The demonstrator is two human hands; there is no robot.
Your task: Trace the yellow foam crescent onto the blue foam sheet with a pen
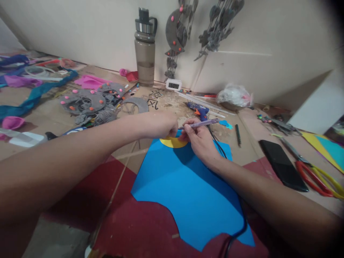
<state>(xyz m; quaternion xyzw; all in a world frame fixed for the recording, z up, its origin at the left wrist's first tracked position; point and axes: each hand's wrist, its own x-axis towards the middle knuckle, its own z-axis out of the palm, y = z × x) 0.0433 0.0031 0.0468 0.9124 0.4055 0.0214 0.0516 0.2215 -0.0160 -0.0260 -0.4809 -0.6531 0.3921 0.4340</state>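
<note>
A blue sheet (185, 186) with a scalloped near edge lies in front of me, and a rounded yellow piece (174, 143) rests on its far part. My left hand (162, 123) is closed, its fingers curled down onto the yellow piece; its fingertips are partly hidden. In my right hand (200, 139) a slim purple pen (204, 123) is gripped, tilted, its back end pointing right. The pen's tip is hard to make out between the two hands. Beyond them lies a blue glue gun (199, 110), its black cable (244, 229) running under my right forearm and across the sheet.
Right: a black phone (282, 165), red-and-yellow-handled scissors (313, 175), and a dark pen (238, 135). Back: a water bottle (145, 53), a small digital clock (173, 85) and a plastic-wrapped bundle (233, 96). Left: grey felt pieces (88, 101) and a teal ribbon (37, 92).
</note>
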